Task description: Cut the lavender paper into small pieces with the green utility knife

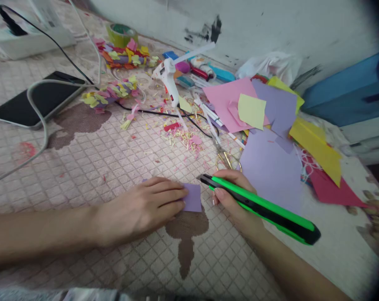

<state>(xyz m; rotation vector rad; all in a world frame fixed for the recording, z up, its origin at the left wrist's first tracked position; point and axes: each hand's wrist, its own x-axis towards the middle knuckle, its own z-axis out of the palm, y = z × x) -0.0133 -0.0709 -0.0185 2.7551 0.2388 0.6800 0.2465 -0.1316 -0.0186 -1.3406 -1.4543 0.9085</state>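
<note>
My left hand (145, 205) lies flat on a small purple piece of paper (193, 198), its fingers stretched out and covering most of the sheet. My right hand (236, 200) is closed around a green and black utility knife (261, 208). The knife's tip points left, just above and right of the paper's corner, and appears apart from it. Behind my right fingers lie gold-handled scissors (227, 159), partly covered by the hand.
A white hot glue gun (170, 79) stands among paper scraps (189, 140). Coloured paper sheets (271, 167) spread out on the right. Fringed paper pieces (111, 94), green tape (122, 35) and a dark tablet (39, 100) with cables lie at the left.
</note>
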